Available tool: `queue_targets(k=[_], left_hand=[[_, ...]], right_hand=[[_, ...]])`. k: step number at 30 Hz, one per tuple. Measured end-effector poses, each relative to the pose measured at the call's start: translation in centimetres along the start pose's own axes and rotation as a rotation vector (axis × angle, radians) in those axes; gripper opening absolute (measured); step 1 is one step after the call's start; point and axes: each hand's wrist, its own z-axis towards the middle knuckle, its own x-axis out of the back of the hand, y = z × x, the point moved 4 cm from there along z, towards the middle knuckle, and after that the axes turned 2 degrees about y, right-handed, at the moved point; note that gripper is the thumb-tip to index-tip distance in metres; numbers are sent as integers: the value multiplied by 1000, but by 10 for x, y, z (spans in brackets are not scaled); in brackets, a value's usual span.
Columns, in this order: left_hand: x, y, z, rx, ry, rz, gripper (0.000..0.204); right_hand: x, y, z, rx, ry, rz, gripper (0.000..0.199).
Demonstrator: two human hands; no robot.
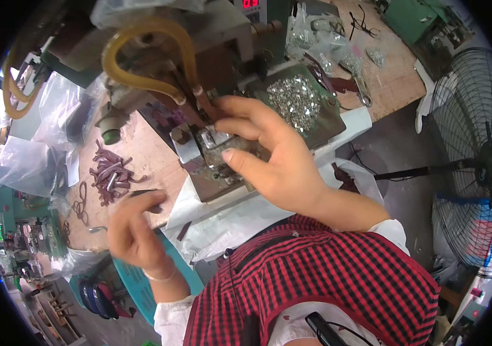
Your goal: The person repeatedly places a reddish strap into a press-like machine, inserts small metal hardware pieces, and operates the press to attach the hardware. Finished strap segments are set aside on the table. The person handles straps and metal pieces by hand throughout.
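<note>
My right hand [283, 155] reaches over a metal fixture [208, 151] under the machine's brown electrode-like bars [197, 109]. Its thumb and fingers are spread, touching or nearly touching the shiny block between them; no held part shows. On the left, my left hand [136, 233], slightly blurred, has its fingers bent and its index fingertip at a thin dark strip [156, 206]. The fingers appear closed, but what they grip is mostly hidden. Beyond it lies a pile of maroon and silvery slender pieces [110, 176] on the wooden bench [159, 153].
A heap of small shiny metal parts [295, 101] covers a plate right of the fixture. A yellow hose [150, 26] loops above. Further right are a wrench [362, 89] and a large fan [476, 161]. Plastic bags [32, 167] lie left; a teal basket [133, 282] stands below.
</note>
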Motion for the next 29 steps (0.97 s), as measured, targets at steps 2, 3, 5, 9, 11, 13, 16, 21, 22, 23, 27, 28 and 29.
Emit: queue_targets(k=[2,3,5,9,11,13,16,21,22,23,27,28,29], left_hand=[[-1,-28,-22,615,-663,-5,19],[-1,-46,-43,655,-889,51,20],[13,-93,-111,637,-1180,334,23],[27,-182,-242,518,-937,841,55],[12,-193,-257,516,-845,830,58],[5,-220,-289,505,-799,883,53],[-9,-239,-296,511,-805,904,44],[-9,-226,-268,380,-865,879,28],[-10,-217,-265,380,-898,877,24],[-5,-213,-269,385,-881,908,17],[-64,-83,-216,369,-976,929,11],[-80,-54,-207,317,-961,823,13],[-94,-34,-199,268,-941,714,15]], right_hand=[[18,-1,1,116,-2,-276,51],[33,4,4,170,39,-320,47],[69,22,1,170,83,-310,41],[145,52,-55,-169,-5,-312,29],[164,83,-98,-380,-44,-336,28],[176,131,-132,-525,-122,-376,28],[172,197,-163,-379,-100,-759,46],[143,276,-132,-56,3,-1284,40],[142,290,-125,-84,45,-1299,40],[140,301,-118,-112,81,-1313,40],[181,334,-111,-432,29,-1175,43],[195,341,-118,-561,-88,-1109,49],[211,347,-125,-685,-203,-1037,56]])
